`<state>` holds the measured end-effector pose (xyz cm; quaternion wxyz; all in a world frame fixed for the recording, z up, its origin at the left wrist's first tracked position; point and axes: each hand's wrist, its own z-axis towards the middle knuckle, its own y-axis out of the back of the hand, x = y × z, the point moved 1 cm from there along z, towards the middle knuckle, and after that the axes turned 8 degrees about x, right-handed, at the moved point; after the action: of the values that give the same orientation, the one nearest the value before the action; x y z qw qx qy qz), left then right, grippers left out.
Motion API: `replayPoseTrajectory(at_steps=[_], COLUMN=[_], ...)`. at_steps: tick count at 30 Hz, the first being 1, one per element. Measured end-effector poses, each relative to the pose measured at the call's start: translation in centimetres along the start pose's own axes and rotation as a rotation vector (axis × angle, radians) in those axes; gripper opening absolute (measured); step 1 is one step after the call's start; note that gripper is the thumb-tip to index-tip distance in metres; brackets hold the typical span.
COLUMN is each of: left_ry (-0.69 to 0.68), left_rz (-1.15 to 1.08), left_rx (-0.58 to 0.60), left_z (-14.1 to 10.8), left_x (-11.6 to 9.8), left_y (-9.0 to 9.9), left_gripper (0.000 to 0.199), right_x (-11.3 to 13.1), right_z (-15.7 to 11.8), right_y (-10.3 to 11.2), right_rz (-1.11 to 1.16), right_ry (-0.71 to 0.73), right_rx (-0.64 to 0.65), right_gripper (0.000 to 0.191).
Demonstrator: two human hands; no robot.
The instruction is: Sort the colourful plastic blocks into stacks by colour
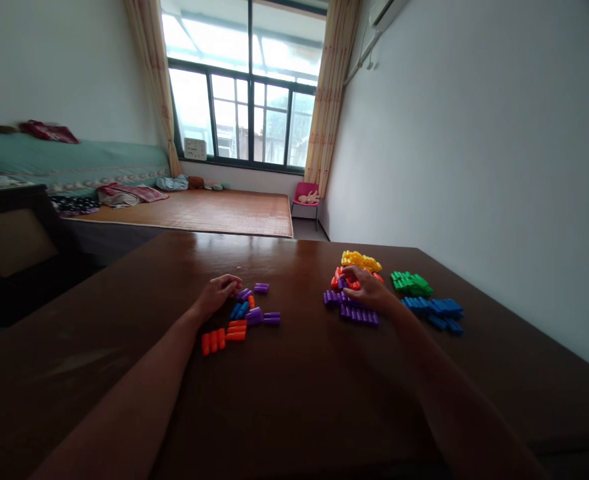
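My left hand [221, 290] rests on the table with its fingers curled, and the inside of its grip is hidden. Just beyond its fingertips lie purple pieces [244, 295]. Nearby are blue ribbed pieces [239, 310], orange ones [237, 330] and more purple pieces [271, 319]. On the right, my right hand [367, 290] pinches a purple plastic block [343, 283] between thumb and fingers. It is over a purple group [359, 315] laid in rows, beside a red-orange group [337, 275] that the hand partly covers.
Behind the right hand sits a yellow pile [361, 261]. Green pieces [411, 283] and blue pieces [431, 307] lie to its right on the brown table [294, 400]. Past the table's far edge are a bed [224, 210] and a pink chair [307, 193]; a white wall stands right.
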<state>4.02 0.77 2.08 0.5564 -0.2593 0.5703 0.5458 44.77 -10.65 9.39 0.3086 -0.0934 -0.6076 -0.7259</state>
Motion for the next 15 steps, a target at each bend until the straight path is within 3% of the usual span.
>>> replayPoseTrajectory(at_steps=[2, 4, 10, 15], left_ry=[0.004, 0.010, 0.014, 0.019], left_rz=[0.003, 0.013, 0.047, 0.044], left_rx=[0.002, 0.001, -0.013, -0.007], left_z=[0.2, 0.2, -0.3, -0.4], left_x=[0.3, 0.2, -0.7, -0.9], left_y=[0.0, 0.1, 0.1, -0.1], left_gripper=[0.044, 0.044, 0.042, 0.040], right_x=[-2.3, -3.6, -4.0, -4.3], right_z=[-2.4, -4.0, -4.9, -4.9], right_y=[2.1, 2.6, 0.6, 0.9], right_rz=[-0.025, -0.059, -0.132, -0.126], right_ry=[-0.069, -0.099, -0.038, -0.056], right_rx=[0.026, 0.092, 0.211, 0.184], right_gripper=[0.034, 0.029, 0.027, 0.030])
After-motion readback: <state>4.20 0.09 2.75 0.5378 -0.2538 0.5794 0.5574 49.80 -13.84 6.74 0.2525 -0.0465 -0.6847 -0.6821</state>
